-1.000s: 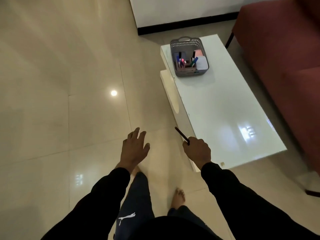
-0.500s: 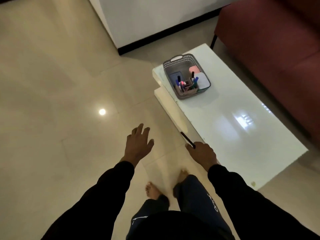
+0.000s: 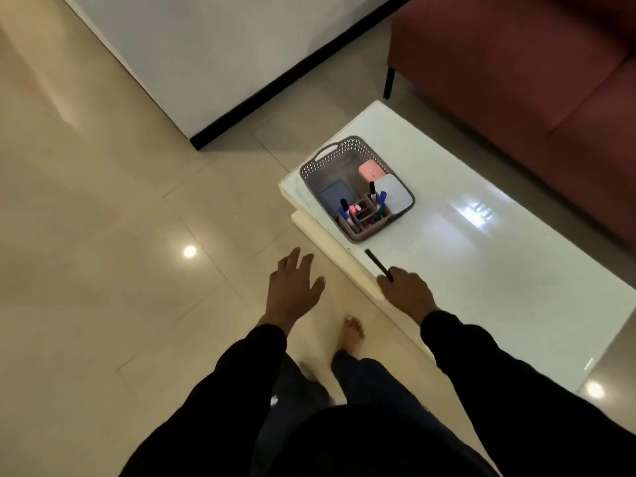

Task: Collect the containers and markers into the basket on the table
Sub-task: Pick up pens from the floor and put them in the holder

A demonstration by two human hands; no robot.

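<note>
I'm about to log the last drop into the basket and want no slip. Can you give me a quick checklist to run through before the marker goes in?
1. Marker held: ok. The right hand is closed on the black marker, whose tip points toward the basket.
2. Left hand free: ok. The left hand is open, fingers spread, over the floor.
3. Basket on the table: ok. It sits near the corner of the white table.
4. Room in the basket: ok. Bare floor shows at its far end, beyond the blue lid.
5. Path clear: ok. Nothing lies on the table between marker and basket.
6. Space in the marker holder: cannot tell.
</note>
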